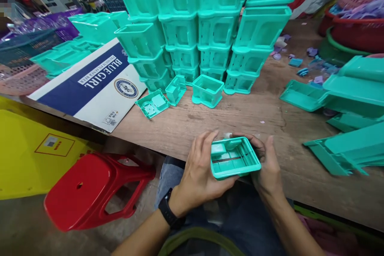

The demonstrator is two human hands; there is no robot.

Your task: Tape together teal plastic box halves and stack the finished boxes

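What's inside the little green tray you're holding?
The green tray, held between the left hand and right hand, shows moulded ribs and a raised block in one corner. Its far end is partly covered by fingers.

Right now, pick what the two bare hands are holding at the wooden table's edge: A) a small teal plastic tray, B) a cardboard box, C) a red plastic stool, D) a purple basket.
A: the left hand and right hand grip the small teal plastic tray between them.
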